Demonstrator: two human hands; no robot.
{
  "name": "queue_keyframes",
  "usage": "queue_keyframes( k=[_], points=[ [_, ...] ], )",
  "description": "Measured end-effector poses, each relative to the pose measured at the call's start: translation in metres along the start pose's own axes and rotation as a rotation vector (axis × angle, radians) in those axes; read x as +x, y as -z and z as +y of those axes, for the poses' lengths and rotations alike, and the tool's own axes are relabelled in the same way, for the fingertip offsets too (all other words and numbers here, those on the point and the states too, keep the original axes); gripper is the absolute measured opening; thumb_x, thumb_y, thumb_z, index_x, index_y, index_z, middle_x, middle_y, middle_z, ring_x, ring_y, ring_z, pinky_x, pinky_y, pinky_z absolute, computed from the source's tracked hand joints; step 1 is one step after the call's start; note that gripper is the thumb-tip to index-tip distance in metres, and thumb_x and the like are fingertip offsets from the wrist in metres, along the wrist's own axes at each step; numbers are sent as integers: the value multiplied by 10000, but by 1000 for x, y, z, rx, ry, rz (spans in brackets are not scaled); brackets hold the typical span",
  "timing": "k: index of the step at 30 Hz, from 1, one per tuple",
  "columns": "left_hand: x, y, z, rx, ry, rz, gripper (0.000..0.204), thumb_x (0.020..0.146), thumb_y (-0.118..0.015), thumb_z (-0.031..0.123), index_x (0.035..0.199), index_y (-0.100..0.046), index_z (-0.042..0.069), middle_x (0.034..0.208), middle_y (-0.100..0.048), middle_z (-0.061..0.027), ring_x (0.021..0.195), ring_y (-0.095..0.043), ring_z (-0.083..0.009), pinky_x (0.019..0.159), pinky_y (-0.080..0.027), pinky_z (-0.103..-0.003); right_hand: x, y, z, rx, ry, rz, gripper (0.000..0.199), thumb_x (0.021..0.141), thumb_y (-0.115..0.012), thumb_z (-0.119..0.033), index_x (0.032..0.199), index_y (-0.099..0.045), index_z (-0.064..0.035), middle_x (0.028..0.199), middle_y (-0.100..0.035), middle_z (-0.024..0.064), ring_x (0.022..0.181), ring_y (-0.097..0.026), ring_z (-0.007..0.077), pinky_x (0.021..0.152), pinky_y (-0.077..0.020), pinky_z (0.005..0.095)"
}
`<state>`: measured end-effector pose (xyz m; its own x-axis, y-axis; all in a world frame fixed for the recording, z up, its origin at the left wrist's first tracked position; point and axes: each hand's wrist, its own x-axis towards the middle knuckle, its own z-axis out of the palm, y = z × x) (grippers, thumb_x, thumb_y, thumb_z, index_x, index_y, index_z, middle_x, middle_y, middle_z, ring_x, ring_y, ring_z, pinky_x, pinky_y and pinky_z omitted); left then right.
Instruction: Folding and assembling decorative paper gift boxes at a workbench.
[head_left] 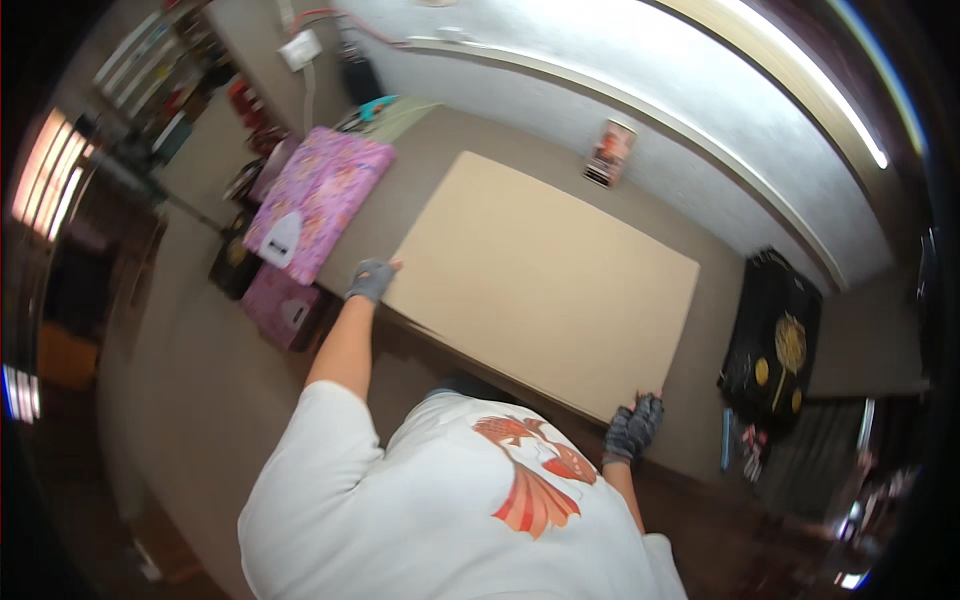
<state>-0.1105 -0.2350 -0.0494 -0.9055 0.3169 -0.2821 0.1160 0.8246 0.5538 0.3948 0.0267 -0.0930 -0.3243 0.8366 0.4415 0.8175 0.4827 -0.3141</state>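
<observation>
A large rectangular beige board (545, 275) lies flat on the brown table, its near edge close to my body. My left hand (372, 279), in a grey fingerless glove, grips the board's near left corner, fingertips on the edge. At the near right corner, my right hand (634, 428), in a darker grey fingerless glove, closes on the board's edge. The undersides of both corners, and any fingers beneath them, are hidden.
A pink floral folded pack (330, 195) rests left of the board, and a similar pink pack (280, 305) sits lower beside the table. A small picture box (610, 153) stands by the wall. At the right lies a black bag (772, 335) near a blue strip (727, 440).
</observation>
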Motion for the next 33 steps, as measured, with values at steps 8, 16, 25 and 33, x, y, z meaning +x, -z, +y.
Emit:
queue_keyframes(
  k=[8,16,25,33],
  points=[
    [-5,-12,-9,-63,-133,174,484,799,-649,442,730,-649,-37,625,-593,-149,613,-561,-225,641,-448,-381,-1,-1,2,23,43,-5,390,771,-575,-128,1156,-620,-81,1366,-481,191,1239,-464,356,1068,-330,491],
    [-9,-5,-5,-32,-116,136,519,804,-644,446,622,-557,-33,550,-478,-107,545,-449,-186,563,-397,-382,-1,1,1,24,63,19,409,765,-575,-134,1168,-608,-79,1325,-516,198,1215,-494,349,1062,-341,494],
    [21,-21,-36,-155,-76,162,495,820,-642,409,640,-593,-50,577,-493,-38,556,-406,-186,502,-358,-412,2,7,-7,29,-16,-132,475,717,-621,-222,1177,-602,-104,1291,-525,181,1246,-454,332,1105,-296,466],
    [3,-16,-8,81,-275,210,486,861,-609,407,775,-663,-68,664,-617,-135,647,-530,-214,605,-441,-399,4,22,-5,58,-27,48,386,710,-621,-202,1087,-642,-121,1276,-547,187,1162,-524,340,1051,-368,474]
  ],
)
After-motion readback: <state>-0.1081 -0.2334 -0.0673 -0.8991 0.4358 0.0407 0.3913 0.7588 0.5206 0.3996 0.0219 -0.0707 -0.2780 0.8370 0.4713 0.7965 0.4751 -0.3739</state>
